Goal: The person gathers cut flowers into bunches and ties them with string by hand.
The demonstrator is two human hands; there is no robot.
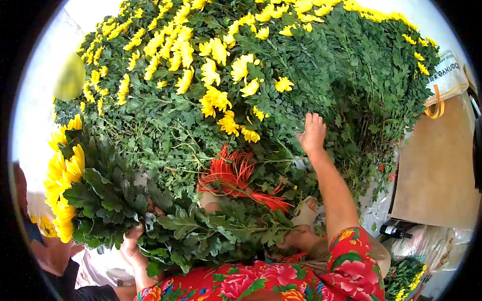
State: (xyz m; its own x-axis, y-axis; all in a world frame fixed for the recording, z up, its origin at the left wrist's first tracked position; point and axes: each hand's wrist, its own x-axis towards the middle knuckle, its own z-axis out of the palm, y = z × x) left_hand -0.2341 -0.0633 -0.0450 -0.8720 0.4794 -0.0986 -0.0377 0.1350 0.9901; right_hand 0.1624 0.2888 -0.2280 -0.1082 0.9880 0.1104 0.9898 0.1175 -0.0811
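Observation:
My left hand (131, 242) is closed around the leafy stems of a bunch of yellow chrysanthemums (108, 193), whose flower heads point left. Leaves cover part of its fingers. Stretched forward, my right hand (313, 134) lies at the near side of a large heap of chrysanthemums (301, 65), thumb apart from the fingers. Nothing shows in it, though the fingertips meet dark leaves. A tangle of red ties (233, 175) rests on the stems between my hands.
Another person's arm (55, 253) is at the left edge. To the right are a brown board (434, 165), a white printed bag (444, 75) with an orange strap, a dark bottle (395, 231) and clear plastic wrap (427, 248). My sandalled foot (305, 213) stands among leaves.

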